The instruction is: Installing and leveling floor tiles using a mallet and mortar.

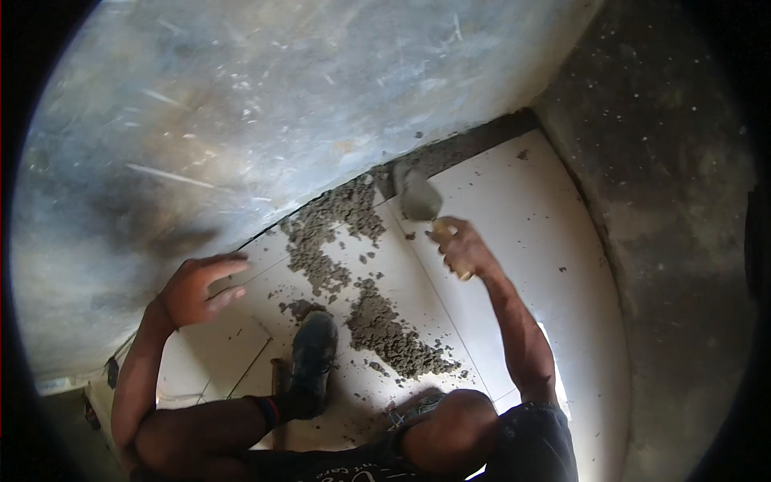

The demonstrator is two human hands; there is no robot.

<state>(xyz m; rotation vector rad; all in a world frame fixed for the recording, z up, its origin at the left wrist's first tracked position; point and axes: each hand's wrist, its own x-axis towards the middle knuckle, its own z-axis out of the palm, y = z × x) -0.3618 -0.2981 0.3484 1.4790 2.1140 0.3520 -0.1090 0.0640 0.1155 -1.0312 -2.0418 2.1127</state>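
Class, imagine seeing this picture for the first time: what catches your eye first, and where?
Dark crumbly heaps stand out on the white tiles mid-picture. Right of the upper heap, the right hand grips a trowel by its handle. At the left, the empty left hand is held open near the wall.

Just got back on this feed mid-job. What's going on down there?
The person's right hand grips a trowel by its handle, its blade near the dark strip along the foot of the wall. The left hand is open and empty on the wall side. Crumbly grey mix lies in patches on the white tiles, some beside a dark shoe.
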